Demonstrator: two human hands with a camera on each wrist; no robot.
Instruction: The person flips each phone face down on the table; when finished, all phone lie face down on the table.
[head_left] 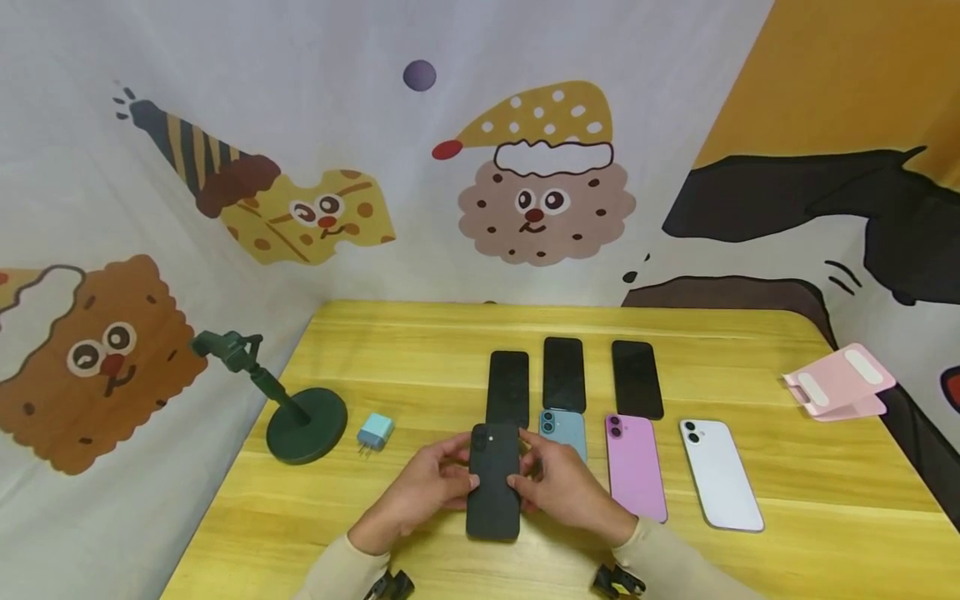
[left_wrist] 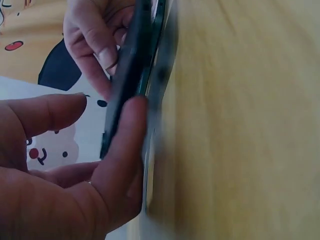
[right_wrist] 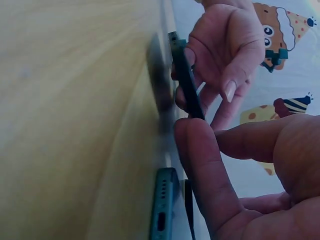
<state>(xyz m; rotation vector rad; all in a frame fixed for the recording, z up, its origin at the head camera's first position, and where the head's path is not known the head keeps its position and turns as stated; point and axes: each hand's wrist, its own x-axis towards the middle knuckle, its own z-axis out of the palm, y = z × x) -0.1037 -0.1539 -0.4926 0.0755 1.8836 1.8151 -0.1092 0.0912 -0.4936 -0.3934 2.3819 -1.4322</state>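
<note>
In the head view a black phone (head_left: 493, 492) is held over the front middle of the table, its camera side up. My left hand (head_left: 422, 490) grips its left edge, and my right hand (head_left: 566, 479) grips the right edge, a thumb on each side. Both wrist views catch the phone (left_wrist: 129, 65) (right_wrist: 189, 85) edge-on, raised off the wood between the fingers. Just beyond it lies a dark phone (head_left: 508, 387), partly covered. A light blue phone (head_left: 566, 432) lies close to my right hand, which hides its lower part.
Two more dark phones (head_left: 564, 375) (head_left: 637, 379) lie at the back. Rightward are a pink phone (head_left: 636, 471), a white phone (head_left: 722, 475) and a pink folding stand (head_left: 840, 383). At left are a green stand (head_left: 306, 425) and a blue charger plug (head_left: 377, 429). Printed cloth (head_left: 420, 208) hangs behind.
</note>
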